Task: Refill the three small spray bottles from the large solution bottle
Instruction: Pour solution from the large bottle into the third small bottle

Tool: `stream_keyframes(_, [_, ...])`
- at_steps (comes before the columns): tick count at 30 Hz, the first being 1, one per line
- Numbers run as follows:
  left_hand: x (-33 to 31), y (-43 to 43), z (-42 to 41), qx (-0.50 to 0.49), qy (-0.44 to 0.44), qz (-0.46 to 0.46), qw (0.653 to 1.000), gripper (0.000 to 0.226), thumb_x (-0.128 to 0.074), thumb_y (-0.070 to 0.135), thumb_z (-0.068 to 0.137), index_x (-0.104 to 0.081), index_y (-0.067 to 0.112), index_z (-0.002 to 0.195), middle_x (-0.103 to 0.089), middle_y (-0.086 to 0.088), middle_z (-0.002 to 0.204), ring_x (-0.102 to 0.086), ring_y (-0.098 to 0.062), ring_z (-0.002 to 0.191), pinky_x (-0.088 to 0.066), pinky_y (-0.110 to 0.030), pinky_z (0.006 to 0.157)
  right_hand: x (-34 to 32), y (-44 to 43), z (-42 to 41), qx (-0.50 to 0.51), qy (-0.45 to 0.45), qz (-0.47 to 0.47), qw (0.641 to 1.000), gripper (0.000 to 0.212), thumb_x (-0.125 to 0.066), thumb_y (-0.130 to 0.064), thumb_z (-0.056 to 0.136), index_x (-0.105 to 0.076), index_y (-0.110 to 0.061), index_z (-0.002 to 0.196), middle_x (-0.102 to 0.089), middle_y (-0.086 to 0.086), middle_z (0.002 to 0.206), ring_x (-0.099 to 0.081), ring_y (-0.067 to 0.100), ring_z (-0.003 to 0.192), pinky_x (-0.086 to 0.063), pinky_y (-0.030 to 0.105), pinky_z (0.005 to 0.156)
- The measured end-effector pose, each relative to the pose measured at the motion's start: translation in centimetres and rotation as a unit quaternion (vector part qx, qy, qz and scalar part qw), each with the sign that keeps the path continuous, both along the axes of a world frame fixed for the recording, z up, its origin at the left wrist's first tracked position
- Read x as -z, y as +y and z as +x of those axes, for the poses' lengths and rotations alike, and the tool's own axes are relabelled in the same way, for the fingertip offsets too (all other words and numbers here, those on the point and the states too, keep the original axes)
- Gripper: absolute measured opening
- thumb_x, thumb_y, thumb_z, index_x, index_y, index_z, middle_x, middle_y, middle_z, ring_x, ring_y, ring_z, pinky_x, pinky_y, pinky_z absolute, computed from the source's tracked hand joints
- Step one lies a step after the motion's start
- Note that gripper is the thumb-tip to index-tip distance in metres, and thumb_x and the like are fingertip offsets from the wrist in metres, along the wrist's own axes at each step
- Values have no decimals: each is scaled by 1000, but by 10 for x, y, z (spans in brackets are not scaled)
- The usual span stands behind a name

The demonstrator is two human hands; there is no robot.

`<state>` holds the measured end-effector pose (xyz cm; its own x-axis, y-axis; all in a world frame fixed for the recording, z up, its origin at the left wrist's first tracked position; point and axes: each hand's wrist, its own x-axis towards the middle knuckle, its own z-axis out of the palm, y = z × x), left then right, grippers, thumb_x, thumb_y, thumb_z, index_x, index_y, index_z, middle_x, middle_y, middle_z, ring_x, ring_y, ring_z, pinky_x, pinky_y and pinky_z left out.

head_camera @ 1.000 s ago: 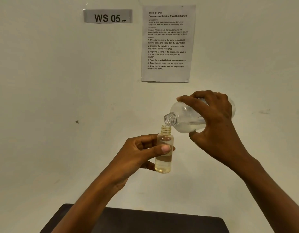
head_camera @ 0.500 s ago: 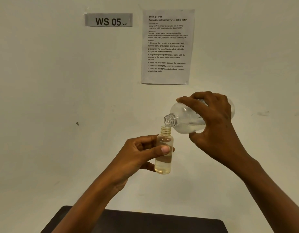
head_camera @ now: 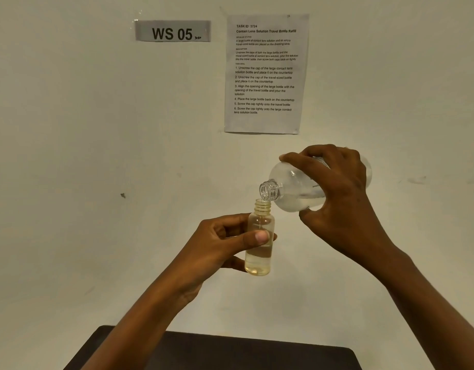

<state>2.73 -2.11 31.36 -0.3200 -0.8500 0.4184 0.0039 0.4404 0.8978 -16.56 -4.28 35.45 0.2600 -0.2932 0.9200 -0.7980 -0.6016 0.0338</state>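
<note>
My left hand (head_camera: 219, 244) grips a small clear spray bottle (head_camera: 259, 259) upright in mid-air, thumb across its front. The small bottle has no cap and holds yellowish liquid up to about half its height. My right hand (head_camera: 340, 196) grips the large clear solution bottle (head_camera: 291, 190), tilted almost flat with its open neck pointing left and down, right above the small bottle's mouth. A little clear liquid lies along the large bottle's lower side. No other small bottles or caps are in view.
A dark table (head_camera: 230, 351) shows at the bottom edge, below my forearms. Behind is a pale wall with a "WS 05" label (head_camera: 173, 32) and a printed instruction sheet (head_camera: 265, 73).
Both hands and bottles hold nearly the same pose. The large bottle's neck has dipped slightly closer to the small bottle's mouth. The view has shifted a little.
</note>
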Motion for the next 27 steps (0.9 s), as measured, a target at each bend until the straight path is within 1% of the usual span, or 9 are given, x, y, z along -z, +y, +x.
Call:
stream_keyframes(11, [1, -3, -1, -10, -7, 0, 1000, 37, -64, 36, 64, -66, 31, 100, -75, 6, 95, -70, -8, 88, -55, -21, 61, 0, 0, -1, 4, -1, -1, 1000, 66, -61, -11, 56, -55, -24, 121, -53, 5, 112, -33, 19, 109, -28, 35, 91])
stream_keyframes(13, [1, -3, -1, -10, -6, 1, 1000, 36, -64, 36, 64, -66, 31, 100, -75, 6, 95, -70, -8, 88, -55, -21, 61, 0, 0, -1, 4, -1, -2, 1000, 66, -61, -10, 56, -56, -23, 121, -53, 5, 111, -33, 19, 109, -28, 35, 91])
stream_keyframes(17, [1, -4, -2, -8, -9, 2, 1000, 35, -63, 36, 63, -65, 32, 98, -75, 11, 90, -70, -5, 86, -55, -19, 60, 0, 0, -1, 3, -1, -2, 1000, 65, -59, -9, 56, -57, -24, 120, -53, 4, 111, -33, 19, 109, -26, 34, 91])
stream_keyframes(21, [2, -6, -2, -10, -10, 4, 1000, 35, -63, 36, 64, -65, 32, 99, -75, 10, 91, -70, -5, 86, -55, -19, 60, 1, -1, 0, 6, -2, 5, 1000, 65, -59, -11, 58, -57, -24, 121, -53, 4, 113, -33, 20, 110, -25, 32, 90])
stream_keyframes(27, [2, -4, -1, -3, -6, 2, 1000, 33, -63, 36, 64, -66, 32, 97, -75, 10, 90, -70, -6, 85, -54, -19, 59, 2, -1, -1, 5, -2, 4, 1000, 65, -59, -11, 57, -57, -23, 121, -53, 4, 113, -34, 20, 110, -26, 33, 91])
